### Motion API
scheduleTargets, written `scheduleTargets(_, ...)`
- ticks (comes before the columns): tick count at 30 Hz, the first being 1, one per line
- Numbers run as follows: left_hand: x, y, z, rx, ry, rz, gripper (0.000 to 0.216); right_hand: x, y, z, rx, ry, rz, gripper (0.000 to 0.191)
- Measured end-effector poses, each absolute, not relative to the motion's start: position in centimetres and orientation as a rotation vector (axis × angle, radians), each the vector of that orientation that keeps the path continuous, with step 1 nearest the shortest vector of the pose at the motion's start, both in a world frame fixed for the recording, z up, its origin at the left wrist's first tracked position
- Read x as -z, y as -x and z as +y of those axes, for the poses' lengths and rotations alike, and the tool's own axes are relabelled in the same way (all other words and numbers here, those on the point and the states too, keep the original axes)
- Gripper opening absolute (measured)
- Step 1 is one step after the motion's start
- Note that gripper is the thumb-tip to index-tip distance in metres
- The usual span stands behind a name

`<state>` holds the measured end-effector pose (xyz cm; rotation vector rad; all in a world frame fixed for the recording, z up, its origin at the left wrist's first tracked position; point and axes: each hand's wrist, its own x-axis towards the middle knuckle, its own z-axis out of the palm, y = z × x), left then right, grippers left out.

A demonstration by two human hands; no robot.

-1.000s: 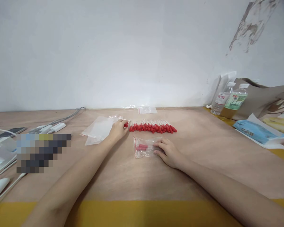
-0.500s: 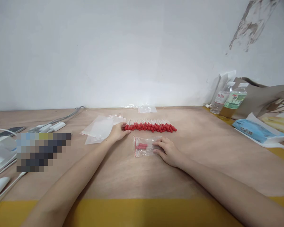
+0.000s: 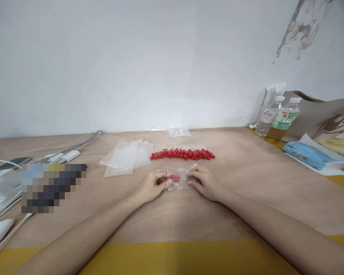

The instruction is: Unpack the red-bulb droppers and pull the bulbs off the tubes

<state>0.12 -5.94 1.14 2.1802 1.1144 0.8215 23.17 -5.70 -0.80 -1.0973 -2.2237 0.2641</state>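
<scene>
A small clear zip bag lies on the table between my hands, its red-striped mouth to the left. Inside it are a few red tips; their sticks are hard to see. My right hand pinches the closed end of the bag. At the mouth, the fingers of my left hand are closed against the red stripe; what they hold is hidden. Just beyond the bag, a row of red-tipped sticks, like large matches or swabs, lies with pale ends toward the wall.
Flat clear bags overlap to the left of the row, and another bag lies by the wall. Cables and white plugs sit at the left. Two bottles, a blue tissue pack and a grey bag stand at the right.
My left hand has left the row's left end and come down to the mouth of the zip bag. My right hand stays at the bag's other end; the bag has shifted slightly right.
</scene>
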Motion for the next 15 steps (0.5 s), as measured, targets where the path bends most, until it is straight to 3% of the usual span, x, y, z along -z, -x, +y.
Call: scheduleTargets(15,-0.97,-0.77,-6.36,-0.810,-2.303,1.155,0.030,0.27,-23.12,-5.84,-0.391,1.052,-2.211,0.014)
